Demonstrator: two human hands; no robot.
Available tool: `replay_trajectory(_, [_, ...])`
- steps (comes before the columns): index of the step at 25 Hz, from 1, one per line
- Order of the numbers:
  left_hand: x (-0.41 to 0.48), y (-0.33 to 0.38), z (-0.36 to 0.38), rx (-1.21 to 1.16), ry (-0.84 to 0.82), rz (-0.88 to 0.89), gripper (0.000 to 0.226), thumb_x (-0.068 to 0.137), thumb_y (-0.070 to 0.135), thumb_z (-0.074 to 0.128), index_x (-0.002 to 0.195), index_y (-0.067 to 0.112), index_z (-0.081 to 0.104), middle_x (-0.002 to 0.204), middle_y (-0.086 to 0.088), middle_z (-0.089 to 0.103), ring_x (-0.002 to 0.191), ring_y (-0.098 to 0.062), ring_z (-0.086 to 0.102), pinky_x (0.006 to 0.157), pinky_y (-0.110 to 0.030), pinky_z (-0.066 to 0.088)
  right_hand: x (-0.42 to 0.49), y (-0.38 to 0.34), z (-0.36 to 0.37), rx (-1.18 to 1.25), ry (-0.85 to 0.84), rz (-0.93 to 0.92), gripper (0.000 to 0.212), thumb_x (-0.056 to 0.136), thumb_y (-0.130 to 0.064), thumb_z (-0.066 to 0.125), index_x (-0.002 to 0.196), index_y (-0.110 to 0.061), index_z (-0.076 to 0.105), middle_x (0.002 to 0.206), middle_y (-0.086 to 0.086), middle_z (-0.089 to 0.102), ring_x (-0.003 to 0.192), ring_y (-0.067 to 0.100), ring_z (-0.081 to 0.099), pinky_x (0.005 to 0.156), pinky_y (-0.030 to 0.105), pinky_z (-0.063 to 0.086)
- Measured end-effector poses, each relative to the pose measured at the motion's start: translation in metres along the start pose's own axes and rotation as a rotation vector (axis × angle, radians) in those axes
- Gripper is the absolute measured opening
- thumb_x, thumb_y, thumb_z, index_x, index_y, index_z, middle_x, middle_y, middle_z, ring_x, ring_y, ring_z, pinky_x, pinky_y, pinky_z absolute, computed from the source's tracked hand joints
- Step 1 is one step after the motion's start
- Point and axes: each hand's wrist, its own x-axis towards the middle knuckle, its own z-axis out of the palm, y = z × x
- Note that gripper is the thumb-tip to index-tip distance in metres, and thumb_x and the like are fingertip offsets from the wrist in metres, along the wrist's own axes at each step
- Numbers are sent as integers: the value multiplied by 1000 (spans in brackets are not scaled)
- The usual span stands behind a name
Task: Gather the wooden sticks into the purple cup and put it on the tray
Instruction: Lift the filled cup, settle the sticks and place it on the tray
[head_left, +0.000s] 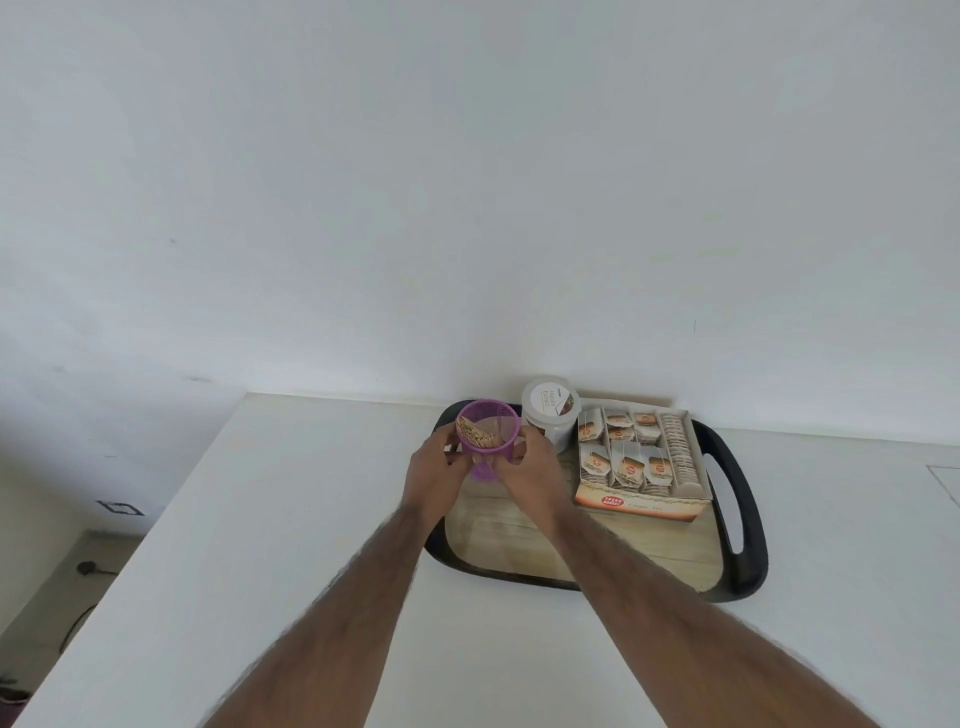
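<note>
A: Looking for the cup (480, 470). Anywhere near the tray (753, 525)?
B: Found over the far left corner of the tray, upright, mouth open toward the camera. Held from both sides. Cannot tell whether set down or hanging just above the tray: bottom hidden behind fingers.
A: And the sticks (475, 435)?
B: Inside the cup, bundled together, leaning toward its left wall.
A: Checking the left grip (434, 462) now.
B: Curled round the left side of the cup, grasping it, fingers bent across the front.
A: Same with the right grip (530, 467)?
B: Grasping the cup as well, from the right, fingers bent in against the purple side. Reaching in on bare forearms from the bottom edge, on the right side crossing the near left part of the tray.
A: Anything else on the tray?
B: Just right of the cup, a white jar (550, 415) with a lid, standing at the back edge; touching the right grip or not, hard to say. Further right, an open box (641, 501) packed with tea bags in rows, taking up the far right part. Black rim all round, with a handle slot on the right side, and a wood-patterned base.
A: And round the tray?
B: Lying on a white worktop (260, 519), close against a white wall (467, 208). Down at the left, past the worktop edge, a strip of floor (47, 597) with a dark cable (78, 623).
</note>
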Motion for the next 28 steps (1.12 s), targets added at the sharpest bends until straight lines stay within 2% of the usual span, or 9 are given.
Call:
replay_trajectory(5, [6, 5, 1, -70, 34, -45, 42, 89, 18, 75, 128, 20, 59, 117, 10, 68, 98, -4, 69, 71, -12, 46, 8, 1, 7, 15, 17, 17, 41, 82, -29, 81, 119, -26, 61, 108, -14, 68, 99, 5, 66, 83, 25, 56])
replay_trajectory(9, [8, 6, 2, -42, 56, -68, 32, 94, 17, 68, 123, 18, 55, 117, 8, 66, 102, -10, 67, 71, -13, 43, 6, 1, 7, -5, 16, 19, 40, 84, -25, 77, 115, -36, 55, 106, -20, 64, 99, 5, 66, 84, 24, 55])
replay_trajectory(13, [3, 7, 4, -15, 50, -80, 37, 98, 4, 50, 132, 16, 52, 120, 8, 61, 118, -14, 59, 77, -11, 40, 4, 1, 10, -1, -12, -10, 48, 80, -16, 73, 125, -29, 59, 115, -14, 68, 104, 0, 64, 82, 15, 51])
replay_trajectory(17, [-9, 19, 4, -32, 18, -26, 50, 99, 2, 45, 142, 28, 48, 120, 16, 59, 110, -3, 57, 79, -5, 39, -4, -7, 12, 11, -81, -26, 56, 82, -11, 75, 125, -40, 54, 115, -19, 65, 105, -4, 62, 86, 15, 52])
replay_trajectory(19, [-16, 27, 5, -42, -10, 14, 53, 98, 1, 46, 134, 40, 47, 117, 25, 57, 108, 7, 56, 85, -9, 41, -6, -6, 15, 0, -115, -46, 60, 81, -11, 76, 127, -41, 54, 115, -16, 67, 106, 0, 64, 90, 24, 56])
replay_trajectory(21, [-21, 31, 5, -22, -56, 36, 50, 99, 4, 46, 130, 43, 46, 117, 26, 57, 109, 6, 55, 86, -11, 41, -7, -9, 15, 14, -154, -43, 56, 82, -16, 76, 128, -42, 56, 113, -10, 70, 105, 11, 67, 88, 37, 60])
replay_trajectory(24, [-32, 41, -1, 7, -68, 33, 47, 100, 2, 43, 135, 33, 48, 114, 24, 54, 110, -2, 53, 79, -3, 36, -23, -24, -4, -31, -156, -50, 42, 85, -13, 70, 121, -33, 61, 110, -7, 70, 102, 17, 66, 77, 26, 53])
replay_trajectory(26, [-40, 54, -7, 54, -55, 60, 53, 96, -6, 40, 130, 34, 48, 108, 28, 51, 108, -1, 50, 75, 1, 35, -36, -27, -22, -103, -163, -56, 53, 86, -8, 66, 134, -28, 55, 122, -15, 59, 114, 9, 57, 85, 22, 44])
replay_trajectory(28, [-48, 70, -14, 122, -49, 88, 52, 92, -9, 37, 119, 32, 53, 107, 21, 56, 106, -8, 53, 73, 0, 36, -48, -34, -42, -206, -144, -39, 63, 87, -8, 63, 147, -19, 46, 133, -11, 50, 122, 8, 48, 96, 24, 41])
